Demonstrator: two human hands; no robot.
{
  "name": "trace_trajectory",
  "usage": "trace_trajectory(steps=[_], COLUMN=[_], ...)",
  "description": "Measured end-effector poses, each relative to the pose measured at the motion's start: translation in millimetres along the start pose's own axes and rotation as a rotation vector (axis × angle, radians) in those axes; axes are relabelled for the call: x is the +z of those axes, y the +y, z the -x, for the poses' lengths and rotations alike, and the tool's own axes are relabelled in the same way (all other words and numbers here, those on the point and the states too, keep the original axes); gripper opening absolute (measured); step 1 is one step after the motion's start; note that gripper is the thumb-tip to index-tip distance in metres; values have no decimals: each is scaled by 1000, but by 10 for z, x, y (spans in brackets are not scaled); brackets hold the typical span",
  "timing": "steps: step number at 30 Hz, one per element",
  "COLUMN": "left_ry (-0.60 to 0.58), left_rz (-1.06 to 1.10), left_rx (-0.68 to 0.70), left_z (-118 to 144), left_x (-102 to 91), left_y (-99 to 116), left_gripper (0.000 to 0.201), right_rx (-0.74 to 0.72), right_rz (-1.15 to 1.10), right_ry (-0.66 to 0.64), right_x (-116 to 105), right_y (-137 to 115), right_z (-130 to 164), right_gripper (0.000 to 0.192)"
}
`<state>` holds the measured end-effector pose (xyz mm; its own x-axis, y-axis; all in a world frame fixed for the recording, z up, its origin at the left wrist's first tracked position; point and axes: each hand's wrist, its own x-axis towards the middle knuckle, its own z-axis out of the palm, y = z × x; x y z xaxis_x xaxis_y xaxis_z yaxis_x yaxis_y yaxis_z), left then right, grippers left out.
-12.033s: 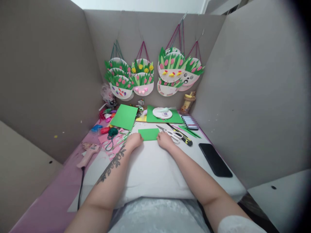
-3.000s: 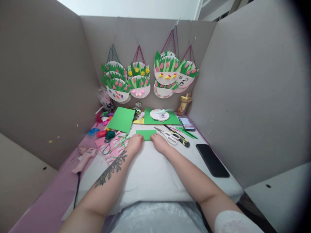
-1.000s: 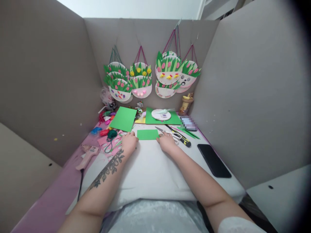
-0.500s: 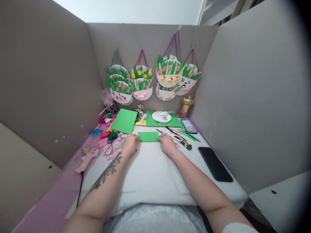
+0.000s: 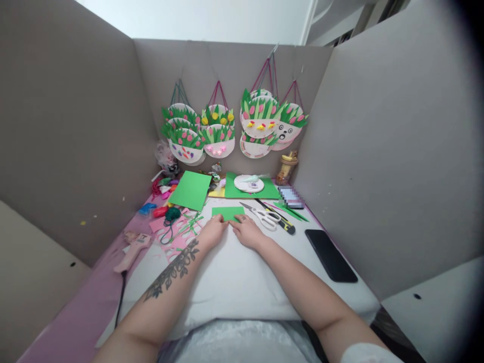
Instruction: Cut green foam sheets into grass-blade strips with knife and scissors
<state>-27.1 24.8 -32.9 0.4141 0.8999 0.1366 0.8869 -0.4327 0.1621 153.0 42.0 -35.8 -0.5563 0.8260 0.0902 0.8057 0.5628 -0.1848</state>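
Observation:
A small rectangle of green paper point(image 5: 228, 212) lies on the white cloth in front of me, its long side facing me. My left hand point(image 5: 215, 229) has its fingers closed on the near edge, left of the middle. Close beside it, my right hand point(image 5: 246, 230) grips the same edge, thumb toward the left thumb. The fingertips hide part of this edge. Just right of the paper rest white-handled scissors point(image 5: 267, 218), blades pointing away to the left. A yellow-and-black utility knife point(image 5: 288, 225) lies partly beneath them.
Larger green sheets point(image 5: 191, 190) lie behind, one under a white paper plate point(image 5: 248, 183). At left are pink paper scraps point(image 5: 177, 239), dark green yarn point(image 5: 173, 214) and a pink glue gun point(image 5: 133, 252). A black phone point(image 5: 330, 255) lies right. Flower-decorated plate crafts point(image 5: 260, 116) hang on the grey partition.
Both hands have moved inward from the paper's side corners to the middle of its near edge. The scissors and the scraps at left show more fully. The view has shifted slightly.

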Motion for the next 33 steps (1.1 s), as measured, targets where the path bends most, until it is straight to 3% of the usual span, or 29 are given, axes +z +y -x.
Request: trace_trajectory(steps=[7, 13, 21, 24, 27, 29, 33], left_ry=[-18, -50, -4, 45, 125, 150, 106], left_rz=[-213, -257, -246, -218, -172, -134, -72], left_rx=[-246, -366, -327, -353, -342, -298, -227], left_z=[95, 136, 147, 127, 78, 31, -49], left_x=[-206, -293, -235, -202, -169, -142, -95], left_y=[103, 73, -13, -87, -112, -97, -64], left_gripper=[41, 35, 33, 35, 36, 33, 28], right_rx=[96, 218, 264, 303, 532, 651, 717], right_rz=[54, 135, 77, -2, -14, -38, -146], right_ry=[-48, -43, 82, 238, 383, 346, 161], right_x=[-45, -131, -148, -248, -377, -423, -374], right_y=[-23, 116, 196, 414, 779, 1029, 1362], right_z=[19, 128, 176, 171, 236, 305, 398], right_gripper=[44, 41, 33, 34, 39, 41, 42])
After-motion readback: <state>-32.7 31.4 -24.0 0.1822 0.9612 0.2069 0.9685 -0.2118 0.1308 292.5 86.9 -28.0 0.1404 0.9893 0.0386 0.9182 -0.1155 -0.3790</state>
